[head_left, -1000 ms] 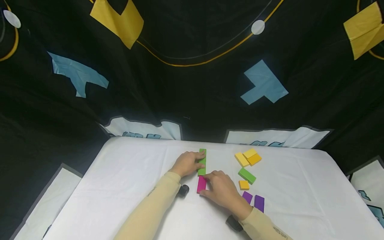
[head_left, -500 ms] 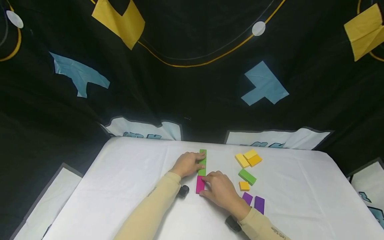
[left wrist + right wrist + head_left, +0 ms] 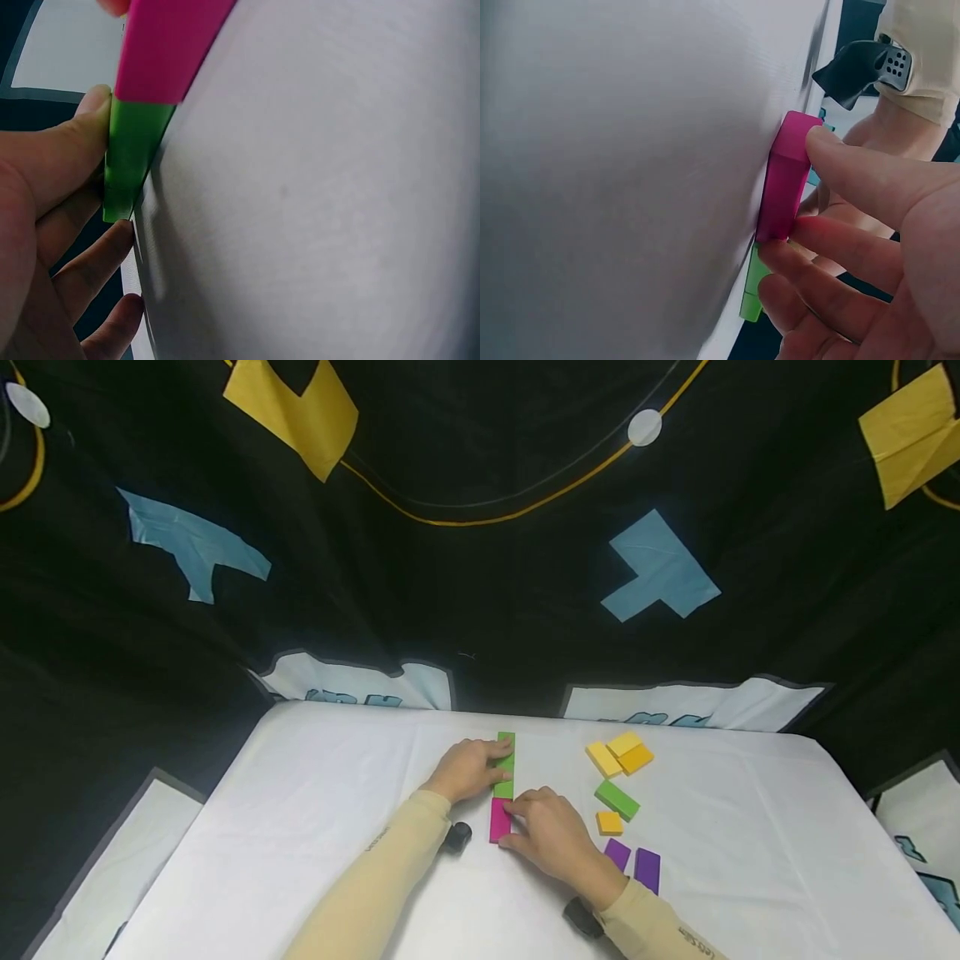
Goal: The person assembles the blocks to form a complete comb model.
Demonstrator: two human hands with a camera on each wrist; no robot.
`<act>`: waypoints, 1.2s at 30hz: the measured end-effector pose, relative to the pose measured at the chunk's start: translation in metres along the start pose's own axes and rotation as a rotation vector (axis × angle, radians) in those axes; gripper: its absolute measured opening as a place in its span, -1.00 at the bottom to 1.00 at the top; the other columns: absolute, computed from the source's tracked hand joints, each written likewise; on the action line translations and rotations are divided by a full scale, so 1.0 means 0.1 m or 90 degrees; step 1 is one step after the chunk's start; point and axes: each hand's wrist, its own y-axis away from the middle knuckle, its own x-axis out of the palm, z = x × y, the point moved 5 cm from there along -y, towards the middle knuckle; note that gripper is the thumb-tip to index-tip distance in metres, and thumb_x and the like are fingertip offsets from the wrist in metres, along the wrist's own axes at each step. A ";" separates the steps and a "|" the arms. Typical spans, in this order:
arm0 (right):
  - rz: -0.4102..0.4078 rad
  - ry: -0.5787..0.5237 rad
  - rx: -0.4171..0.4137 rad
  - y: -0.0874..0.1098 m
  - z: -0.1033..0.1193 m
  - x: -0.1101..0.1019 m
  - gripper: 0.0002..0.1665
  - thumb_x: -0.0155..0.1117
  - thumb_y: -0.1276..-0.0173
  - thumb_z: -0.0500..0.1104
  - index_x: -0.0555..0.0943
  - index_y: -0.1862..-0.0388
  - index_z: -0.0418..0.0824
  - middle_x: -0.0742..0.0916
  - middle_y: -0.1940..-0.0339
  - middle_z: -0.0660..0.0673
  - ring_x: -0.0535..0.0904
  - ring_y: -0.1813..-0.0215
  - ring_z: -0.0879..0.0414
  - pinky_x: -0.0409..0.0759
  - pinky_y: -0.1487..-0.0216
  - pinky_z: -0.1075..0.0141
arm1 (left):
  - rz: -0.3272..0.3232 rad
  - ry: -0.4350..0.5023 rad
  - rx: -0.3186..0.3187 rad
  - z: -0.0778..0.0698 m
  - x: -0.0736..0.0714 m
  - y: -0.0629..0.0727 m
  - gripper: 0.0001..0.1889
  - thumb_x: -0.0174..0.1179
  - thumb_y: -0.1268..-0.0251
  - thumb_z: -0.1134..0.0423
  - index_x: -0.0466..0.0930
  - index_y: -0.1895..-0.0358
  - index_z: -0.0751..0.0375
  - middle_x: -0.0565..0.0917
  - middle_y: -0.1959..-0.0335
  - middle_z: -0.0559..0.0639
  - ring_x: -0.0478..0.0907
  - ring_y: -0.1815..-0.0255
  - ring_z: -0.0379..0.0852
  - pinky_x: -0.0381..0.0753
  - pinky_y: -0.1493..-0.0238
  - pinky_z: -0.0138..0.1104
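A magenta block point(image 3: 498, 821) lies on the white cloth, its far end right at the near end of a line of green blocks point(image 3: 503, 790). My right hand point(image 3: 555, 832) pinches the magenta block between thumb, at its near end, and fingers toward its far end, as the right wrist view of the magenta block point(image 3: 783, 191) shows. With thumb and fingers, my left hand point(image 3: 467, 770) holds the green line from its left side, covering part of it. In the left wrist view, the green block point(image 3: 135, 154) continues from the magenta block point(image 3: 166, 56), slightly narrower in appearance.
To the right lie several yellow and orange blocks point(image 3: 604, 760), a loose green block point(image 3: 617, 799), a small orange block point(image 3: 609, 823) and two purple blocks point(image 3: 647, 870); the right forearm partly covers one. A black curtain point(image 3: 510, 610) hangs beyond the table's far edge.
The magenta block has shifted slightly left against the end of the green line, along with the right fingers. The left hand has stayed in place on the green blocks.
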 end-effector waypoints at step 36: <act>-0.062 -0.119 0.100 0.18 -0.17 -0.23 -0.49 0.60 -0.13 -0.03 0.74 -0.06 -0.16 0.78 0.02 -0.07 0.65 -0.08 -0.01 0.66 -0.07 0.07 | 0.004 -0.002 0.001 -0.03 -0.02 -0.01 -0.47 0.36 -0.30 0.06 0.57 -0.32 0.06 0.50 -0.38 -0.14 0.39 -0.43 0.09 0.34 -0.45 -0.05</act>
